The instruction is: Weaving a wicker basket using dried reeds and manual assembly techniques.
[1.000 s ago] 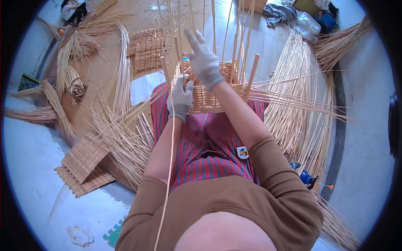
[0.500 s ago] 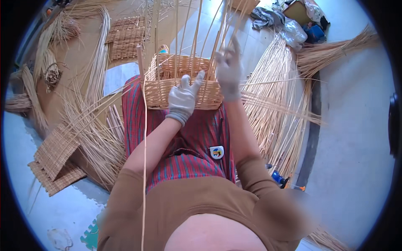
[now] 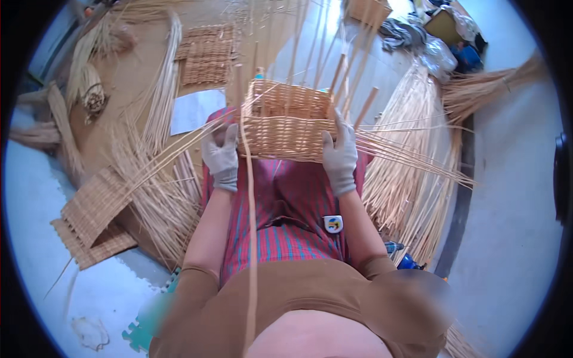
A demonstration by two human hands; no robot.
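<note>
a woven basket (image 3: 286, 140) is held over the striped cloth (image 3: 280, 244) of the lap, with thin stakes (image 3: 322, 45) raised above it. its right end is gripped by the gloved right hand (image 3: 341, 158), the thumb laid against the near wall. the gloved left hand (image 3: 221, 158) is placed just beside the left end; whether anything is gripped by it cannot be told. a long pale strand (image 3: 251, 238) is trailed from the near left corner toward the chest. woven mats (image 3: 95, 203) are laid on the floor at left.
</note>
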